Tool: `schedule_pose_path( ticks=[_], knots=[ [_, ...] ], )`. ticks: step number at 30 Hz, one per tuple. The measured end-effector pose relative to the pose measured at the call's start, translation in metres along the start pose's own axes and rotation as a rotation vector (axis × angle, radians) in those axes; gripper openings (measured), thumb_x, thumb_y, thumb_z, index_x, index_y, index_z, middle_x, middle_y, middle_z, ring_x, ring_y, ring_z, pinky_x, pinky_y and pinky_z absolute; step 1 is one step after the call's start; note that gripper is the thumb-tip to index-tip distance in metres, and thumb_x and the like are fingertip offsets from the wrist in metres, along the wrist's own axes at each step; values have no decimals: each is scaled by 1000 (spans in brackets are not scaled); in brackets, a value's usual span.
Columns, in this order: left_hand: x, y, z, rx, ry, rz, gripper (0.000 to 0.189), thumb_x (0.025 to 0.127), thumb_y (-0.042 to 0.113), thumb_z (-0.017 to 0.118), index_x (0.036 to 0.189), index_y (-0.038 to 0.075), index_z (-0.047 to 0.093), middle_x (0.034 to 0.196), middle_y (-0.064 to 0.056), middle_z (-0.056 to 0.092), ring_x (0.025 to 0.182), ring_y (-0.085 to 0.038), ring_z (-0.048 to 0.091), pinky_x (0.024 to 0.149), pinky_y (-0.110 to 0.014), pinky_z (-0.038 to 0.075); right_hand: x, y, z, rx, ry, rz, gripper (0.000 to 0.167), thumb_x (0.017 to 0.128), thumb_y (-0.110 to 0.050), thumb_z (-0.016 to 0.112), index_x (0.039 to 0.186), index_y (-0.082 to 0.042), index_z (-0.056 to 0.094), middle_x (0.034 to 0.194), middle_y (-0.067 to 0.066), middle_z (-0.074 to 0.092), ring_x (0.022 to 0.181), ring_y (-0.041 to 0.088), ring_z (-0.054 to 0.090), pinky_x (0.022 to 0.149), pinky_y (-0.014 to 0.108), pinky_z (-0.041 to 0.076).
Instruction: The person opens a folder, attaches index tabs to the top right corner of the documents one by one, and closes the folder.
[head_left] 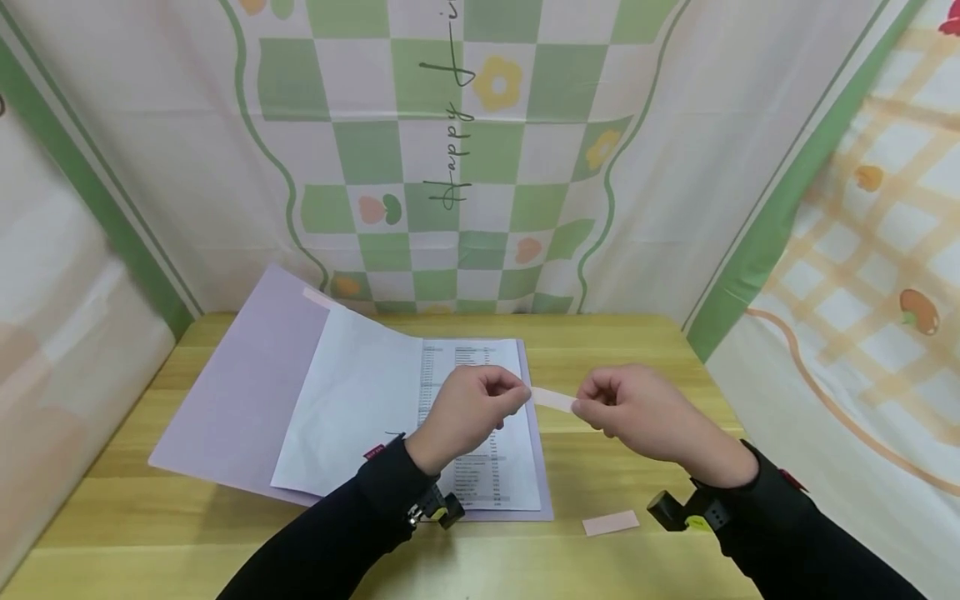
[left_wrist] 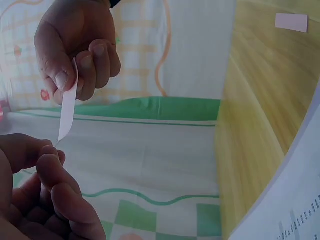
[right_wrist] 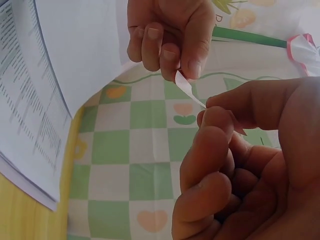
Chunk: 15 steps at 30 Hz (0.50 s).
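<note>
A pale pink paper strip (head_left: 553,399) is stretched between my two hands, over the right edge of an open lilac folder (head_left: 247,400). My left hand (head_left: 471,412) pinches one end between thumb and forefinger, above the printed sheet (head_left: 498,487). At the other end, my right hand (head_left: 637,412) pinches the strip, with the table below. In the right wrist view the strip (right_wrist: 185,87) looks slightly twisted, and a bit of it shows past the right thumb. The left wrist view has its end (left_wrist: 67,115) right at the left fingertips.
A second pink strip (head_left: 611,523) lies on the wooden table (head_left: 622,475), right of the folder. Another pale strip (head_left: 318,297) shows at the top of the folder's raised left cover. A blank white page (head_left: 352,400) leans open there. Printed curtains hang behind and on both sides.
</note>
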<state>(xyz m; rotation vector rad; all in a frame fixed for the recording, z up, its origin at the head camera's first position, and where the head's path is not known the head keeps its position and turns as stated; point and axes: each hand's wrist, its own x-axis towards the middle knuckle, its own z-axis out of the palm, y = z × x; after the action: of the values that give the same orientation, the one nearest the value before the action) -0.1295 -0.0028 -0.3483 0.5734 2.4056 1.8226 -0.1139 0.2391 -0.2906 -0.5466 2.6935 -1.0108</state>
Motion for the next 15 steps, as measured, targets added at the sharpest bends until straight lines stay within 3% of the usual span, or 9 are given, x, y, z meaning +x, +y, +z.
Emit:
schedule_pose_path(
  ticks=[8,11,15],
  knots=[
    [2,-1,-5,67,-27,36,13,95,15,62,89,15,74,72,4,64,59,-15,58,54,-29,45,6,-2,2,7,-17,-35,19,98,-32,66,88,-16,64,70,0,56,57,18,49,53,31,40],
    [4,-1,-9,33,-4,26,14,96,15,60,90,14,72,71,1,62,59,-17,56,53,-30,43,9,1,2,52,-8,-50,22,98,-35,65,91,-15,64,73,3,57,59,20,50,53,31,41],
    [7,-2,-15,-84,62,-4,14,98,18,59,90,13,71,71,-4,57,60,-21,53,54,-32,40,14,8,3,159,1,-65,25,98,-34,66,103,-10,63,81,8,60,66,25,55,55,31,44]
  ],
)
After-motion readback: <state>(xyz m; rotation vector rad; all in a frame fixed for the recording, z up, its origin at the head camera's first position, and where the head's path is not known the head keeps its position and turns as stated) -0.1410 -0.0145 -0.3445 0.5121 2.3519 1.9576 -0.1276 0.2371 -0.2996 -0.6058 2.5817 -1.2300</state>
